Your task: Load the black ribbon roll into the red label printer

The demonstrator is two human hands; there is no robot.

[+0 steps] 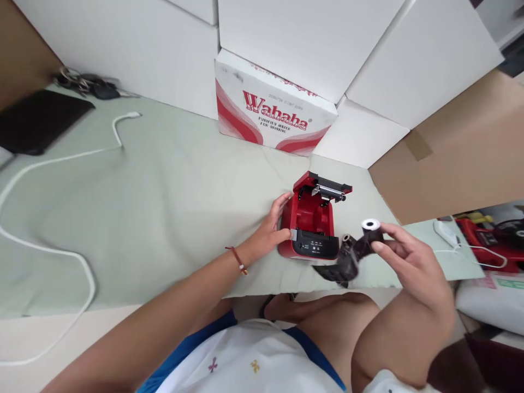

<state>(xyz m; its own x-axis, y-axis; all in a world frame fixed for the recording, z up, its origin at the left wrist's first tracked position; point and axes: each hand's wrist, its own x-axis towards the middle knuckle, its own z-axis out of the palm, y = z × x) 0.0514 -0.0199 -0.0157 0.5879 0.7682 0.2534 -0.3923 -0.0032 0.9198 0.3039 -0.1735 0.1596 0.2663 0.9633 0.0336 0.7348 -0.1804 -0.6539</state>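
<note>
A small red and black printer (315,245) stands on the pale green cloth with its lid raised, showing a red hollow inside. Against its left side rests my left hand (272,229), fingers along the side wall and thumb on the front left corner. To the right of the printer, my right hand (403,251) pinches a small roll with a white end (370,225) between thumb and fingers. From this roll hangs a crumpled dark ribbon (346,267), slightly blurred, with a second small core at its upper end.
Behind the printer stands a Wahaha carton (278,112) against white boxes (286,38). A white cable (82,255) curves across the left. A black tablet-like object (43,120) and keys (85,84) lie at the far left. Brown cardboard (458,158) is at the right.
</note>
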